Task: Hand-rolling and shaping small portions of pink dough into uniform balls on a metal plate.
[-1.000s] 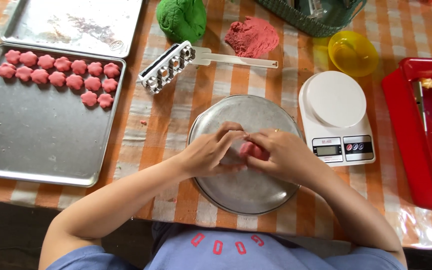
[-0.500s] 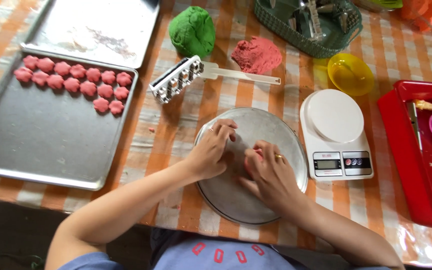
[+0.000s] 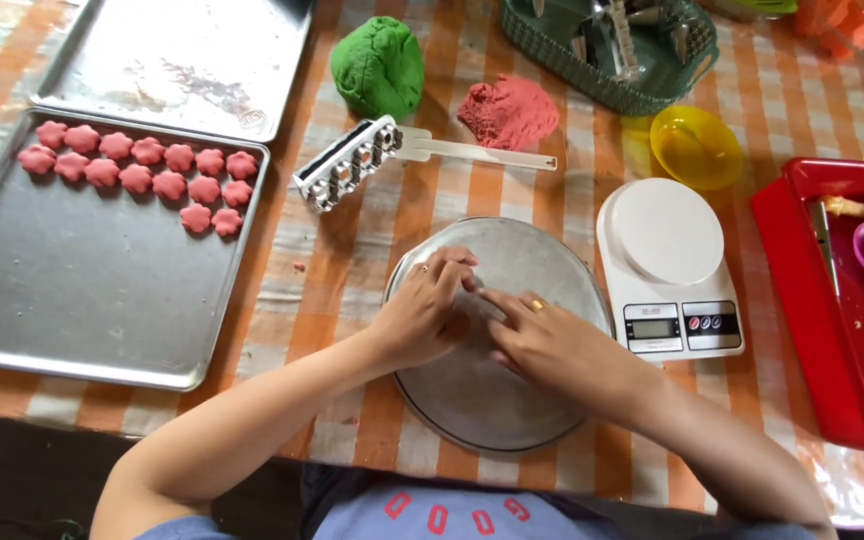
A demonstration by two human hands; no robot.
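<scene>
Hands meet over the round metal plate (image 3: 552, 262), both palms down, fingertips pointing at each other across a narrow gap near the plate's middle. Left hand (image 3: 430, 318) is curled, its fingers (image 3: 449, 268) bunched together and bent under at the tips; right hand (image 3: 552, 345) lies flatter, fingers close together, a ring on one. Whatever the fingertips press lies beneath them; no dough shows between the hands, so I cannot tell whether either hand is closed on a piece.

Both hands are equally near that spot, left coming from the plate's left rim, right from its lower right.

Beyond the left fingertips, well apart: white press mould (image 3: 347, 165) with a long handle, long axis running left to right, slightly tilted. Further beyond: green dough (image 3: 378, 65) and pink dough lump (image 3: 508, 110). Far out past the left wrist: baking tray (image 3: 82, 310) with pink flower shapes (image 3: 142, 172) in rows. Just beside the right hand's outer side: kitchen scale (image 3: 664, 262).
</scene>
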